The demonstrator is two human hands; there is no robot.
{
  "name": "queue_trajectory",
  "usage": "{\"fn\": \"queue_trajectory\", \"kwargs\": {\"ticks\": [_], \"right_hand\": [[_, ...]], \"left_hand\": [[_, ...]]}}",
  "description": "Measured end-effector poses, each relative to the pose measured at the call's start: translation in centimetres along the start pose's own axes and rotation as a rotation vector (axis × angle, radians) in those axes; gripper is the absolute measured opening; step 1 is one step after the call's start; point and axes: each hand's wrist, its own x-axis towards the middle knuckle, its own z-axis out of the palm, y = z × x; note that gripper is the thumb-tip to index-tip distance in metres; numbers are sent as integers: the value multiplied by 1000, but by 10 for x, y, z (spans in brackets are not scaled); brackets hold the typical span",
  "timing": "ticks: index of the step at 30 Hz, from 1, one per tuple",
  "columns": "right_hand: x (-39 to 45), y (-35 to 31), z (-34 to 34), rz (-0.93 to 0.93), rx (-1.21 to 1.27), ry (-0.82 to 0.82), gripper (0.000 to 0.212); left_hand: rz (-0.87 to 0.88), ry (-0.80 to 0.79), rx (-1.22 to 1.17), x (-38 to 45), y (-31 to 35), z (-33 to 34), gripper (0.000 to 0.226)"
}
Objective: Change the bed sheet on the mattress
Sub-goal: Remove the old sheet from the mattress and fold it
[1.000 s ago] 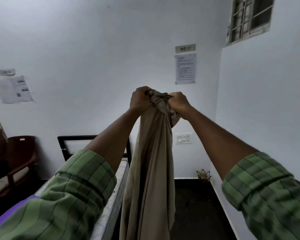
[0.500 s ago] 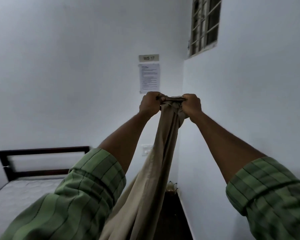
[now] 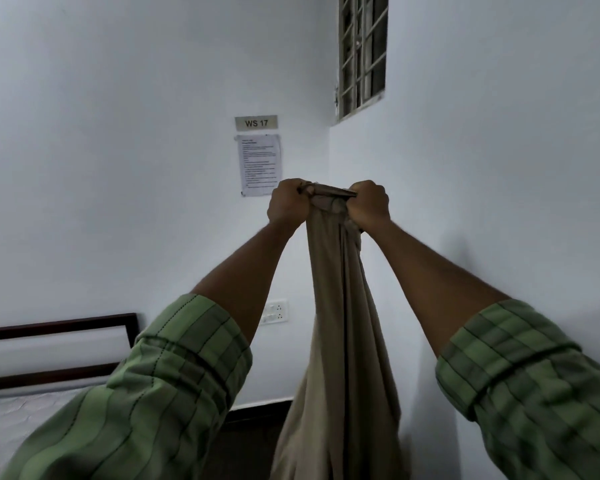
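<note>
A beige bed sheet [image 3: 343,341] hangs bunched in a long drape from chest height down past the bottom of the view. My left hand [image 3: 288,202] grips its top edge on the left, and my right hand [image 3: 369,204] grips the same edge on the right, a short taut strip of cloth stretched between them. Both arms are raised and stretched forward. The bare white mattress [image 3: 11,420] lies at the lower left, partly behind my left sleeve.
A dark wooden headboard [image 3: 59,323] stands against the white wall at the left. A wall socket [image 3: 274,311], a paper notice [image 3: 258,164] under a "WS 17" sign and a barred window [image 3: 361,53] are on the walls. Dark floor [image 3: 250,441] lies between bed and right wall.
The view has swung to the right and up, so the chair and much of the bed have left the view. My hands have drawn slightly apart along the sheet's top edge.
</note>
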Motion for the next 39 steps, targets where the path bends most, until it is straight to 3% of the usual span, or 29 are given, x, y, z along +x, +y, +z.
{"fn": "queue_trajectory", "kwargs": {"ticks": [3, 7, 12, 13, 15, 17, 19, 21, 23, 26, 29, 31, 33, 35, 39], "right_hand": [[-15, -28, 26, -24, 30, -67, 11], [-31, -73, 51, -14, 165, -136, 26], [-41, -145, 73, -52, 679, -380, 35], [-45, -160, 77, -66, 776, -455, 33], [-59, -192, 84, -94, 864, -777, 26], [-79, -224, 95, -134, 803, -1120, 31], [-91, -252, 106, -181, 712, -1302, 32], [-94, -271, 116, -209, 523, -1328, 32], [-93, -285, 125, -280, 148, -1262, 33], [-94, -299, 135, -432, -316, -982, 26], [-93, -307, 154, -331, -123, -475, 23], [-97, -316, 169, -127, 254, -351, 24], [-110, -331, 177, 29, 642, -536, 20], [-126, -341, 179, 55, 822, -783, 19], [-153, -355, 179, -158, 654, -1271, 43]], "left_hand": [[-71, 70, 41, 1, -19, -24, 21], [-164, 164, 5, 3, -39, -67, 34], [-95, 347, 48, 2, -43, -149, 25], [-65, 383, 72, 6, -41, -169, 24], [-3, 414, 127, 14, -37, -210, 27], [29, 398, 178, 18, -34, -251, 31], [15, 415, 220, 15, -38, -290, 34], [-25, 468, 237, 5, -47, -325, 37], [-63, 541, 254, -9, -55, -362, 39], [-113, 610, 299, -28, -68, -409, 40], [-130, 636, 348, -44, -78, -439, 42], [-155, 650, 388, -52, -82, -451, 42], [-204, 655, 420, -59, -84, -463, 42], [-246, 652, 426, -63, -89, -472, 43], [-281, 644, 398, -68, -99, -476, 46]]}}
